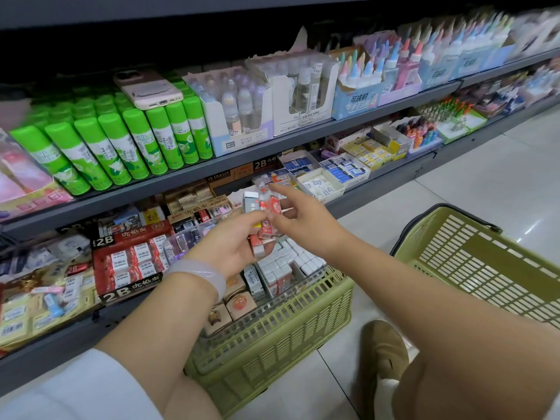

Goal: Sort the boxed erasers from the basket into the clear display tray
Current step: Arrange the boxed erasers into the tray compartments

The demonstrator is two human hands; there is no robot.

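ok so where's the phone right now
In the head view, the phone lies upper left, flat on top of the green glue sticks on the upper shelf.

Place: stationery shop | Evidence: stocked metal shelves (pixel 242 153) seen from 9 to 2 o'clock | green glue sticks (pixel 121 147) ranked at 10 o'clock | shopping basket (pixel 485 262) set on tiled floor (pixel 485 183) at 3 o'clock

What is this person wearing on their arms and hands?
Both hands are bare, with no gloves or rings to be seen. The left hand has a pale, milky, smooth and rounded bangle at the wrist and a white sleeve on the upper arm. The right hand has a bare forearm.
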